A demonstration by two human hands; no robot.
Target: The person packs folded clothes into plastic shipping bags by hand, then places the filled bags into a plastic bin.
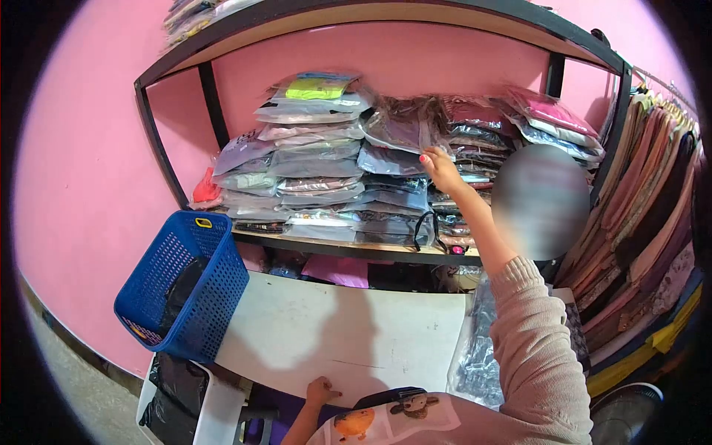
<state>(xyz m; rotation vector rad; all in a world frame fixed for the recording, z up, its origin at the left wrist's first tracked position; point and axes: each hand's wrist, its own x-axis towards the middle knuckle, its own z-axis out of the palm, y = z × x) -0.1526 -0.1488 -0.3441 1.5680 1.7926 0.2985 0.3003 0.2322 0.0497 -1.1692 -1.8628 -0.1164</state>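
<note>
My right hand reaches up to the middle of the shelf. Its fingers are closed at the edge of a clear plastic-wrapped garment, the top packet of its pile, which sits slightly tilted. More bagged clothes lie directly beneath that packet. Low in the view, my left hand rests at the near edge of the white table. Its fingers are loosely bent with the thumb apart, and nothing shows in them.
Stacks of bagged clothes fill the black-framed shelf. A blue basket holding something dark stands at the table's left, above a white bin. Garments on hangers line the right. A blurred round patch covers part of the shelf.
</note>
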